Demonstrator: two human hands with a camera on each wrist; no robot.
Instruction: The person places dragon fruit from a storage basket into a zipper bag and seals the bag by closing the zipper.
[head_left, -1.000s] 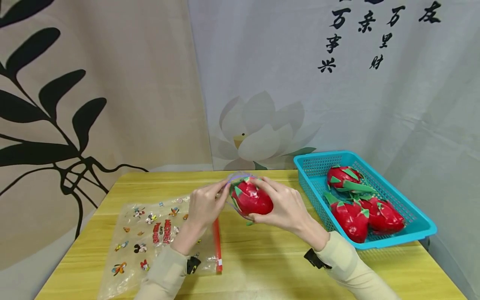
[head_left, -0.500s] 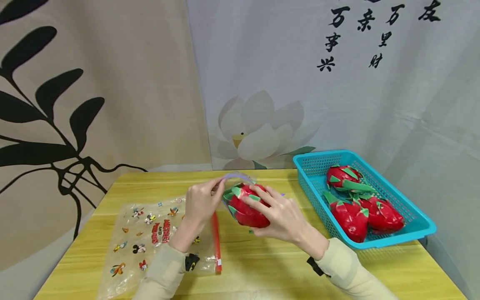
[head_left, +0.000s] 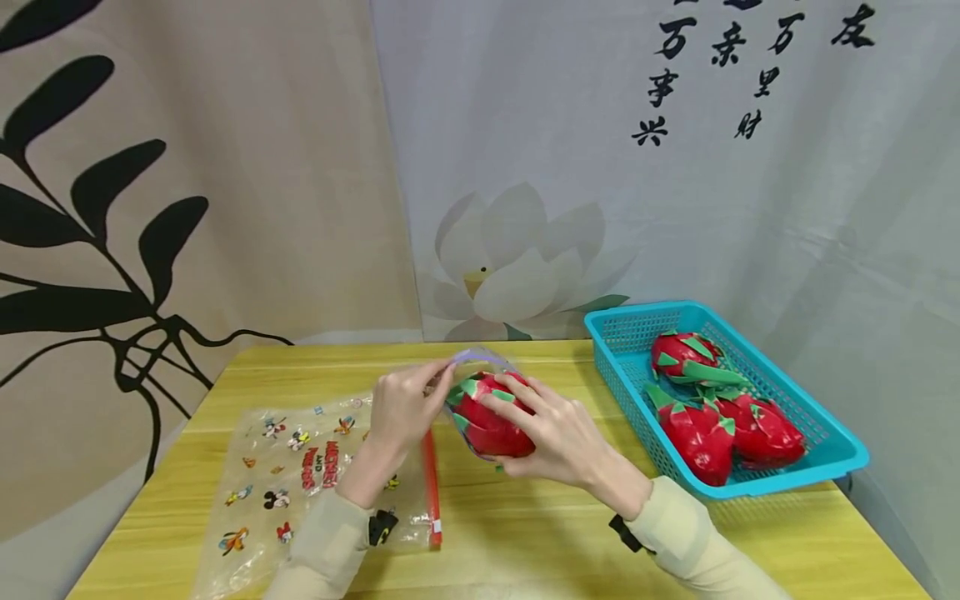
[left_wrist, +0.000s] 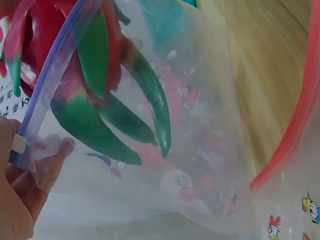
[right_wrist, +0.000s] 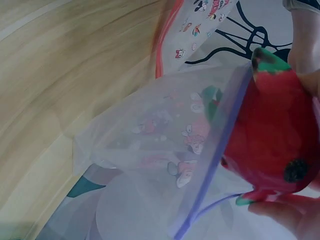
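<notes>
My left hand [head_left: 405,404] pinches the purple zip edge of a clear printed zip bag [left_wrist: 200,150], close to its white slider [left_wrist: 19,144]. My right hand [head_left: 551,429] grips a shiny red dragon fruit [head_left: 486,423] with green leaf tips. In the left wrist view its green leaves [left_wrist: 85,122] lie beyond the purple zip, within the bag's mouth. From the right wrist, the fruit's rounded end [right_wrist: 285,130] stays outside the zip line, with the bag hanging open around the leafy end. The palm side of my right hand is mostly hidden.
A second clear bag with a red zip [head_left: 432,492] and cartoon prints lies flat on the wooden table [head_left: 510,533] at left. At the right, a turquoise basket [head_left: 806,485] holds three dragon fruits, including a front one [head_left: 701,442]. A printed curtain [head_left: 300,167] hangs behind.
My right hand has moved a little left and down with the dragon fruit, its fingers now spread over the fruit's top. The bag's purple edge shows more plainly above it.
</notes>
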